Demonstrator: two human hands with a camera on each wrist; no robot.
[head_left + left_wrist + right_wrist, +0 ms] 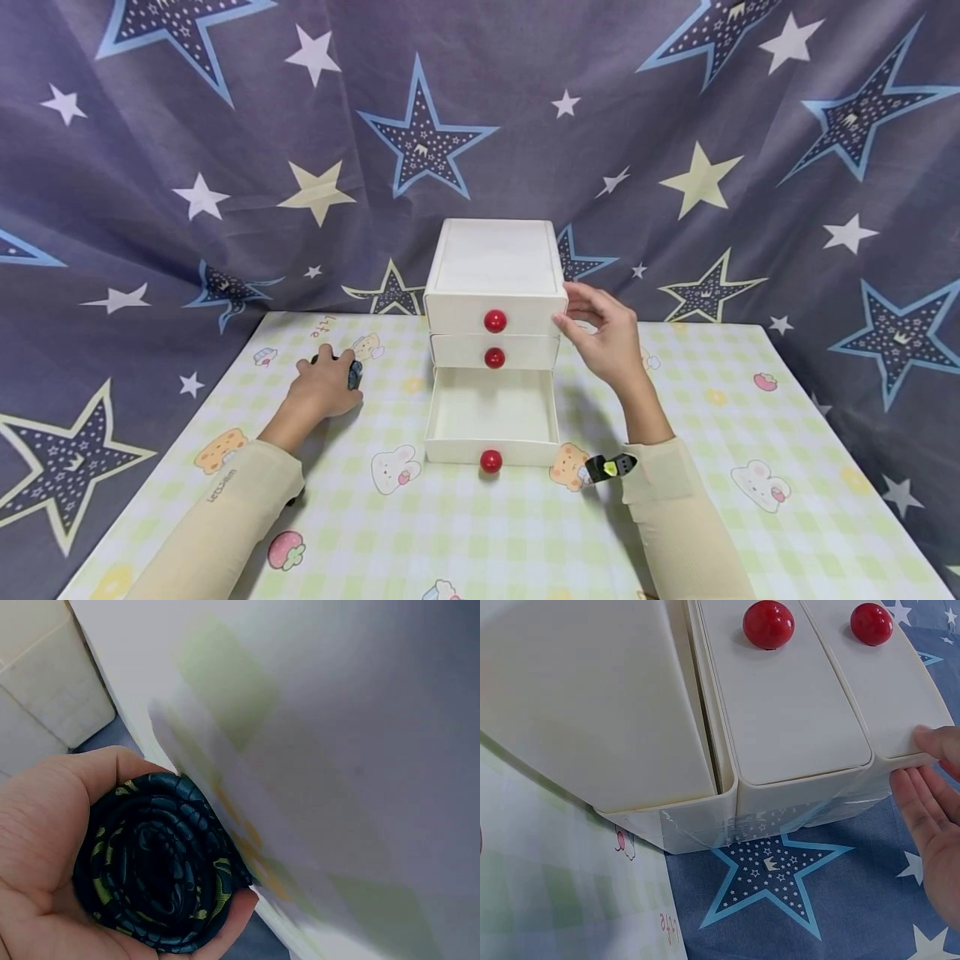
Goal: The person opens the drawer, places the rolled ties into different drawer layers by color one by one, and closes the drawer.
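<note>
A small white cabinet [495, 258] with three drawers stands at the back of the table, each drawer having a round red knob. Its bottom drawer [491, 452] is pulled out and its bare inside shows. The top drawer [885, 682] and the middle drawer [795, 705] are closed. My right hand [607, 333] holds the cabinet's upper right edge, thumb on the front and fingers along the side. On the left of the table, my left hand [326, 387] grips a rolled-up necktie [157, 862], dark blue with yellow-green patterning. The fingers curl round the roll, which touches the tabletop.
The table [345, 542] wears a green-and-white checked cover with cartoon prints. Close behind the cabinet hangs a dark star-patterned curtain [480, 83]. A black strap piece with a lime patch [611, 468] sticks out from the right sleeve.
</note>
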